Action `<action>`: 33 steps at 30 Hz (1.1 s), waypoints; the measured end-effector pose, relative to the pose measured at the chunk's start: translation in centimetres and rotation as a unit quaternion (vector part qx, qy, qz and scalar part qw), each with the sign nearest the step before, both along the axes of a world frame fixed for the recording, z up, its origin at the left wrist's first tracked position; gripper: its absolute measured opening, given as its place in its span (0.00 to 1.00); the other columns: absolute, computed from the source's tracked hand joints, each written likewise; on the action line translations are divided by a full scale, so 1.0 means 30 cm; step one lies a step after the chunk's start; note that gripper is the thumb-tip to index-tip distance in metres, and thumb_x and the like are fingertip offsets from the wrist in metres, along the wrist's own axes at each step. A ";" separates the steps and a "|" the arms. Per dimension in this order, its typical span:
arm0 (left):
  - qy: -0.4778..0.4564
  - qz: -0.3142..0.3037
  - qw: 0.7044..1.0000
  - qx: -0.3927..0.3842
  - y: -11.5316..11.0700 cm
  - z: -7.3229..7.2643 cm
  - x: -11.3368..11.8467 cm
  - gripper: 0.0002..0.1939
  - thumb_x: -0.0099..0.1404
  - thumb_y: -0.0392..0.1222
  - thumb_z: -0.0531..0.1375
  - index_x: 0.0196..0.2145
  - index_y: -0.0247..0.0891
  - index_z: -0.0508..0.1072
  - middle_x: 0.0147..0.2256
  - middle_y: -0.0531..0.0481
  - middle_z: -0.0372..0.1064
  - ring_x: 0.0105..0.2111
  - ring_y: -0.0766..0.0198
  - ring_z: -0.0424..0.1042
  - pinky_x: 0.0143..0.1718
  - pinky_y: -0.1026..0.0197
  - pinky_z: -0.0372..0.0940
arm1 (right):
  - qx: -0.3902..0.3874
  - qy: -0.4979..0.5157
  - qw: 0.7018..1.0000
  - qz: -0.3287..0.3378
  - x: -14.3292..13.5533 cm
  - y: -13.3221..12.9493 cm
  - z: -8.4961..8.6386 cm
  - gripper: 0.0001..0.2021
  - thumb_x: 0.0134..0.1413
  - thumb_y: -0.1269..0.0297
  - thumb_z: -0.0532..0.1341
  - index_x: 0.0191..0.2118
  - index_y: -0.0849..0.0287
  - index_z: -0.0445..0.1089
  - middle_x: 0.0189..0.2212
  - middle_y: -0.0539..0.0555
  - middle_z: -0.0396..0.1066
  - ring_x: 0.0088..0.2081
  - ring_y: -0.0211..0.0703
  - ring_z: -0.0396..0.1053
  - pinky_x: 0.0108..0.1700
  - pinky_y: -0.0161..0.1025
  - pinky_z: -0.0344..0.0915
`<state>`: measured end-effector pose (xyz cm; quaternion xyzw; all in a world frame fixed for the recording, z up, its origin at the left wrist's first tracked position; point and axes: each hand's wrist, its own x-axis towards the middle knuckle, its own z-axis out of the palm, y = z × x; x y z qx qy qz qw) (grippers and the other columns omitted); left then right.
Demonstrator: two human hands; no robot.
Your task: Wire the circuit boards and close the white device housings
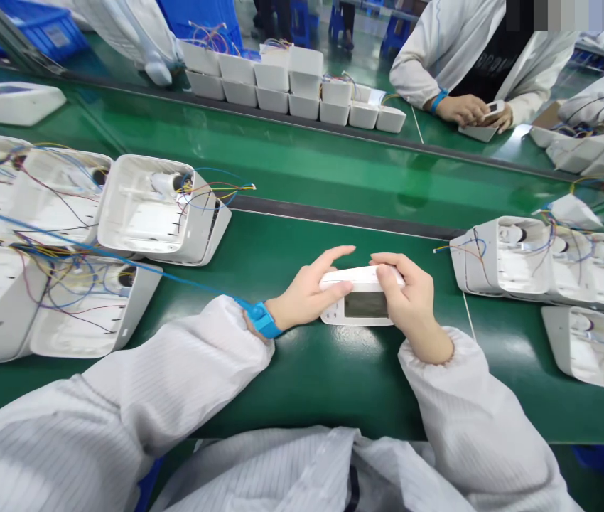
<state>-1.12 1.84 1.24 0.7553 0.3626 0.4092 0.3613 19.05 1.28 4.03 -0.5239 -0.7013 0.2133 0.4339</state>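
A white plastic device with a dark display window point(366, 306) is held between my two hands, low over the green bench. My left hand point(315, 288) grips its left end, thumb on the front edge and index finger stretched out above it. Around the right end is my right hand point(409, 288), with the thumb pressed on the top edge and the fingers behind. The undersides of the fingers and the back of the device are hidden. A blue wrist strap point(263, 320) with a blue cord is on my left wrist.
White housings with coloured wires point(155, 206) stand in rows at the left; more housings point(523, 259) stand at the right, one point(584, 345) nearer me. A green conveyor belt point(302, 163) runs across beyond. Opposite, a person's hands point(467, 112) hold a white device beside stacked housings point(273, 103).
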 end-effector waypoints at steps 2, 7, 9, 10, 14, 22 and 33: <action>0.024 0.004 0.999 -0.026 -0.001 0.007 -0.006 0.21 0.68 0.56 0.54 0.46 0.36 0.71 0.32 0.50 0.72 0.29 0.64 0.70 0.30 0.63 0.64 | 0.034 -0.014 0.999 0.002 0.002 -0.006 -0.002 0.16 0.62 0.50 0.55 0.42 0.55 0.74 0.38 0.55 0.77 0.41 0.49 0.75 0.45 0.46 0.70; 0.069 0.038 0.996 0.038 -0.009 0.009 -0.009 0.23 0.68 0.58 0.52 0.35 0.35 0.73 0.28 0.51 0.71 0.26 0.66 0.68 0.29 0.64 0.60 | 0.047 -0.009 0.999 0.023 0.005 -0.003 -0.009 0.16 0.62 0.51 0.55 0.45 0.55 0.72 0.42 0.56 0.77 0.44 0.50 0.74 0.47 0.48 0.70; 0.070 0.046 0.995 0.054 -0.010 0.006 -0.008 0.23 0.69 0.58 0.52 0.34 0.35 0.73 0.27 0.51 0.71 0.26 0.66 0.68 0.28 0.65 0.60 | 0.048 -0.003 0.998 0.035 0.004 0.001 -0.012 0.16 0.62 0.52 0.56 0.46 0.55 0.72 0.43 0.56 0.76 0.46 0.50 0.74 0.48 0.48 0.69; 0.070 0.049 0.994 0.063 -0.010 0.005 -0.008 0.23 0.69 0.58 0.52 0.34 0.35 0.73 0.26 0.51 0.71 0.25 0.66 0.68 0.28 0.65 0.60 | 0.048 0.001 0.998 0.039 0.003 0.002 -0.012 0.15 0.62 0.52 0.56 0.46 0.55 0.72 0.43 0.56 0.76 0.46 0.50 0.74 0.49 0.48 0.69; 0.075 0.058 0.991 0.090 -0.014 0.007 -0.007 0.22 0.69 0.57 0.53 0.33 0.35 0.73 0.25 0.52 0.70 0.24 0.67 0.68 0.28 0.65 0.60 | 0.048 0.007 0.998 0.038 0.001 0.005 -0.014 0.16 0.62 0.53 0.56 0.48 0.56 0.71 0.42 0.57 0.76 0.44 0.49 0.74 0.47 0.48 0.69; 0.095 0.052 0.988 0.114 -0.010 0.005 -0.015 0.23 0.70 0.58 0.51 0.35 0.35 0.74 0.25 0.50 0.70 0.24 0.66 0.69 0.28 0.65 0.62 | 0.068 -0.038 0.997 -0.003 -0.003 -0.002 -0.017 0.17 0.62 0.50 0.55 0.44 0.56 0.72 0.40 0.57 0.76 0.42 0.50 0.74 0.45 0.47 0.70; 0.081 0.034 0.985 0.146 -0.031 0.006 -0.002 0.22 0.71 0.55 0.51 0.33 0.35 0.72 0.25 0.51 0.71 0.24 0.67 0.68 0.27 0.64 0.59 | 0.086 -0.078 0.993 0.005 0.008 0.001 0.017 0.14 0.61 0.53 0.56 0.33 0.56 0.73 0.30 0.54 0.76 0.32 0.46 0.73 0.37 0.43 0.69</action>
